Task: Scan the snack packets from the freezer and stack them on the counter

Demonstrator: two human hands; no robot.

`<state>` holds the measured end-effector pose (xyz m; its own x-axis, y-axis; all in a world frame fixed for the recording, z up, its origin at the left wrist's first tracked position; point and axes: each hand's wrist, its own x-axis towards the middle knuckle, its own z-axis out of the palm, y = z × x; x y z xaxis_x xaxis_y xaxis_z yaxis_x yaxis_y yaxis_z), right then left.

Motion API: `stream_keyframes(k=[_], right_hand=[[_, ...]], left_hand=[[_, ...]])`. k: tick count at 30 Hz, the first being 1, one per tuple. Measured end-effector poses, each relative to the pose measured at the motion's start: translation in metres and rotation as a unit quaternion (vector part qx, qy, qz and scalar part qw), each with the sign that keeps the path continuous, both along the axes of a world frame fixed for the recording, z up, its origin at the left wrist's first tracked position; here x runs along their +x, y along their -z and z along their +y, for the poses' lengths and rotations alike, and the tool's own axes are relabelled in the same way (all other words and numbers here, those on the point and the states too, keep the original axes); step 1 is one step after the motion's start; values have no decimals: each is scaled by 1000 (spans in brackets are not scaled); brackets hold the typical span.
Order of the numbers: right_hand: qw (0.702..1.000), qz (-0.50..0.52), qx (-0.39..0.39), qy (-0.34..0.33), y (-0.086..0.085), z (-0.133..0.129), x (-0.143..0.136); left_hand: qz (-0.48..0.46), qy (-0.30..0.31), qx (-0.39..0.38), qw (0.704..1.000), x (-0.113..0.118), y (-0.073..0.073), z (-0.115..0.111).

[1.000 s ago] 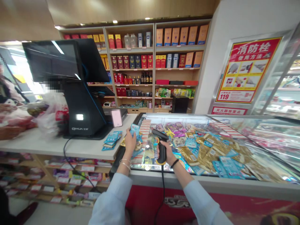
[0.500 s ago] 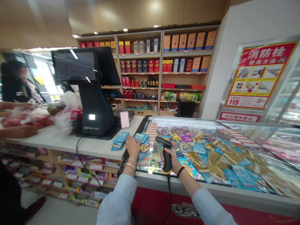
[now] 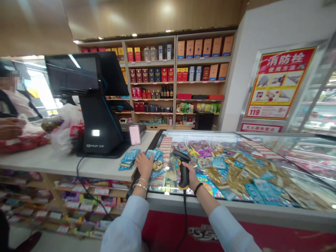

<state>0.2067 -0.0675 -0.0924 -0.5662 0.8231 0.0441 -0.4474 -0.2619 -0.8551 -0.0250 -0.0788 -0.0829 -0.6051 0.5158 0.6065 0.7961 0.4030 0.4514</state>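
Observation:
My right hand (image 3: pixel 187 174) is wrapped round the grip of a black and yellow barcode scanner (image 3: pixel 183 171), its head pointing left over the glass-topped freezer. My left hand (image 3: pixel 144 165) lies over the gap between counter and freezer, fingers spread, touching blue snack packets. On its left, a small pile of blue packets (image 3: pixel 129 159) rests on the counter's edge. To its right, more blue packets (image 3: pixel 157 154) and a gold packet (image 3: pixel 158 165) lie on the freezer. The undersides of my left fingers are hidden.
Many gold packets (image 3: pixel 241 175) and blue ones cover the freezer's right side. A black checkout terminal (image 3: pixel 98 122) stands on the white counter (image 3: pixel 105 166), beside a plastic bag (image 3: pixel 67 126). At far left, another person's hand (image 3: pixel 10 128) is by bagged red produce. A scanner cord (image 3: pixel 184 217) hangs down.
The whole view has shifted slightly, so everything sits further left. Both my hands keep nearly the same places on the packets and the scanner. The other person's hands have moved at the bags.

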Motion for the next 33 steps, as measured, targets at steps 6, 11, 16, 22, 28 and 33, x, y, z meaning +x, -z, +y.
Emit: stream_keyframes(k=[6, 11, 16, 22, 28, 33], right_hand=[[1000, 13, 20, -5, -2, 3, 0], [997, 76, 7, 29, -11, 7, 8], [990, 115, 30, 77, -23, 16, 42], [983, 96, 79, 136, -42, 22, 115], [965, 104, 82, 228, -42, 24, 181], [955, 107, 81, 266, -29, 23, 223]], left_hand=[[49, 38, 75, 995, 9, -14, -4], [78, 158, 121, 977, 60, -41, 2], [72, 253, 131, 956, 127, -58, 24], [51, 348, 116, 929, 191, -53, 54], [15, 456, 50, 888, 240, -38, 85], [-13, 431, -141, 891, 273, -33, 93]])
